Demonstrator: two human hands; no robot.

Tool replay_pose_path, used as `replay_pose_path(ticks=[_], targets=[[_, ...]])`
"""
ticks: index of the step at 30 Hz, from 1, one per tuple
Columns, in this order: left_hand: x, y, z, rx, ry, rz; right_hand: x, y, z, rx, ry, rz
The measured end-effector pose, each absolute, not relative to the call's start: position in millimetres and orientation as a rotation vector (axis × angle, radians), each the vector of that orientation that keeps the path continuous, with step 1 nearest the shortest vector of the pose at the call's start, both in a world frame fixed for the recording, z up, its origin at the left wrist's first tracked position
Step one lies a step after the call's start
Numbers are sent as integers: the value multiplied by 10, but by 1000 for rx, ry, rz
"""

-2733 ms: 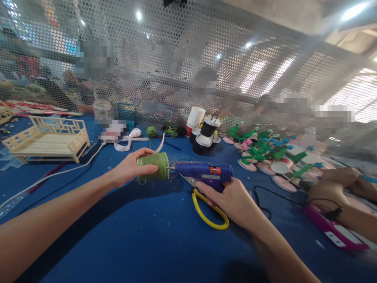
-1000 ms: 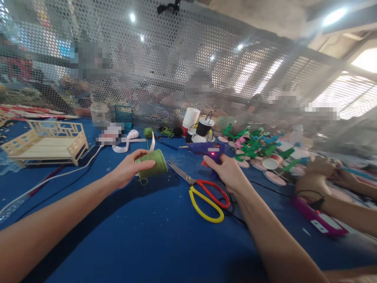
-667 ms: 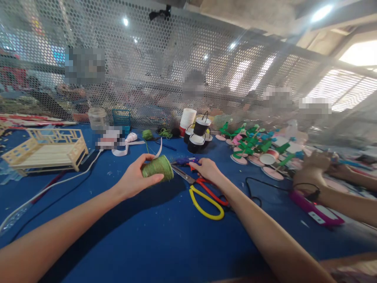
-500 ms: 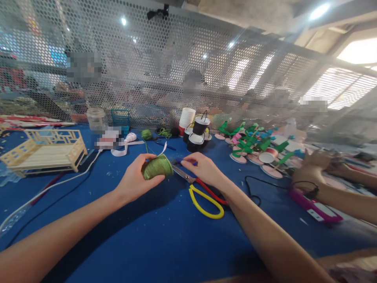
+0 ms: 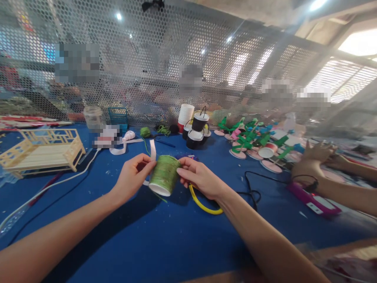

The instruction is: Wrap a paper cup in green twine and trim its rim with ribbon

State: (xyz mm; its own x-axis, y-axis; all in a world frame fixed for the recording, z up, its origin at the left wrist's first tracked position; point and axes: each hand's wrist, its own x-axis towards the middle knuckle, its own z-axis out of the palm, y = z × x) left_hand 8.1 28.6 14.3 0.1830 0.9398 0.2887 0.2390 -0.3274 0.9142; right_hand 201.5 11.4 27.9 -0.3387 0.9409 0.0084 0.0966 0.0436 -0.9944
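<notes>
A small paper cup wrapped in green string [image 5: 164, 175] hangs just above the blue table [image 5: 153, 236], tilted with its white bottom toward me. My left hand [image 5: 132, 179] grips its left side, fingers curled, next to a white ribbon strip [image 5: 152, 149] that sticks up from the cup. My right hand [image 5: 200, 177] pinches the cup's right side with thumb and fingers. Behind my right hand lie the scissors, only their yellow handle loop [image 5: 203, 202] showing. The blue glue gun [image 5: 188, 157] is mostly hidden behind the cup.
A wooden miniature bench [image 5: 41, 149] stands at far left, with a white cable [image 5: 44, 181] beside it. Black and white cups [image 5: 196, 131] and green-and-pink paper crafts [image 5: 253, 143] sit at the back. Another person's hands [image 5: 315, 165] and a pink glue gun [image 5: 313, 200] are at right.
My right hand set the blue glue gun down on the table, came back to the cup and took hold of its right side. The cup turned from lying sideways to nearly upright.
</notes>
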Motion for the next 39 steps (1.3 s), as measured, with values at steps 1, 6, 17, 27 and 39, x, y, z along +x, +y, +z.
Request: replay_pose_path(ticks=[1, 6, 17, 27, 39], targets=[[80, 293, 141, 1716, 1125, 1186, 2026, 110, 271, -1085, -1537, 1402], [79, 308, 197, 1690, 1125, 1171, 2061, 107, 240, -1112, -1530, 1407], [39, 307, 287, 1401, 947, 867, 2104, 112, 266, -1134, -1534, 1404], [55, 259, 384, 1596, 1010, 889, 2096, 97, 281, -1128, -1574, 1400], [-20, 257, 235, 2932, 637, 1419, 2113, 59, 320, -1158, -1760, 1297]])
